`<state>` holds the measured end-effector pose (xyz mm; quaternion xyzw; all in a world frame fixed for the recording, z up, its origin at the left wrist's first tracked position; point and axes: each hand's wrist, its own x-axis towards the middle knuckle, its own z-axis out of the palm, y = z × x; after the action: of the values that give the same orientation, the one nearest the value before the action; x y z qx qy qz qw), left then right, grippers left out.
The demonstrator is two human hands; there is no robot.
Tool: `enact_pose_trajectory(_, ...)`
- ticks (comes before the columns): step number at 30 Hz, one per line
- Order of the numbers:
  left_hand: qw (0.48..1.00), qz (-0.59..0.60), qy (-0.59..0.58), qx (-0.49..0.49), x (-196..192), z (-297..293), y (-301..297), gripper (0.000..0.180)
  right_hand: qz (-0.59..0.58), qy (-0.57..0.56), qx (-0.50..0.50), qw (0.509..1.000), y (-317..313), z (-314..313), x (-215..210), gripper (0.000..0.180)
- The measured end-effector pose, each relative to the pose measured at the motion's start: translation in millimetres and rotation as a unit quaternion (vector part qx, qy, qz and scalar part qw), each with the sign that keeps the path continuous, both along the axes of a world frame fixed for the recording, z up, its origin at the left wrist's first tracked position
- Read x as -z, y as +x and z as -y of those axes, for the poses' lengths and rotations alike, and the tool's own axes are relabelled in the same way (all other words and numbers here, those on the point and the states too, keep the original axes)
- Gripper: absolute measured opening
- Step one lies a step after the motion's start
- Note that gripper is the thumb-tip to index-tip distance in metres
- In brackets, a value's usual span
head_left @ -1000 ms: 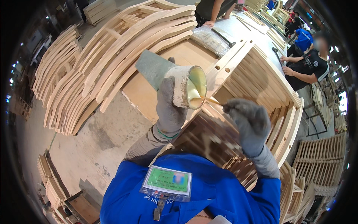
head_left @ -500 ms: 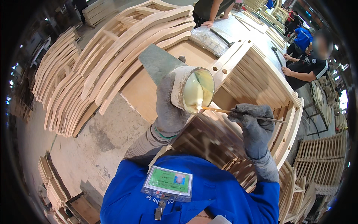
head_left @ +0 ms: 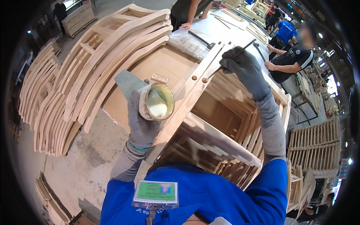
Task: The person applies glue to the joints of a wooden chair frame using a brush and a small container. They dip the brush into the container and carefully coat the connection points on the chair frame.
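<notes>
My left hand [head_left: 139, 129], in a grey glove, is wrapped round a crusted cup [head_left: 143, 103] of creamy pale-yellow liquid [head_left: 157, 105]. Behind the cup a flat grey-green plate [head_left: 127, 83] juts out; how it is attached is hidden. In my right hand [head_left: 243, 71], also gloved, is a thin brush-like stick [head_left: 249, 44], pinched between the fingers. Its lower end reaches a dark round hole in one of two pale wooden rails [head_left: 183, 98] lying side by side in front of me. Whether the tip is inside the hole cannot be made out.
Curved wooden frames [head_left: 112, 45] are stacked at the left. Beneath the rails stand more wooden frames [head_left: 247, 127]. A film-covered table [head_left: 236, 33] holds a dark mallet [head_left: 202, 39]. A co-worker in black [head_left: 296, 60] stands at its right, another person [head_left: 189, 15] at its far left.
My right hand has moved up and away from the cup, carrying the stick from the cup's rim to the rail's hole. The cup has moved left and lower in view with my left hand.
</notes>
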<state>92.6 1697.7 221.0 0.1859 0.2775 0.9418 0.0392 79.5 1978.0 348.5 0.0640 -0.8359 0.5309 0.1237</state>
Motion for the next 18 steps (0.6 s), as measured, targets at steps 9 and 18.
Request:
enact_pose_trajectory(9,0.986,0.030,-0.136,-0.092,16,11,-9,0.042,0.062,0.070,0.020,0.995,-24,20,11,0.016)
enact_pose_trajectory(18,0.997,0.075,0.006,-0.003,-10,13,-10,0.047,0.021,0.096,0.023,0.995,-18,19,23,0.021)
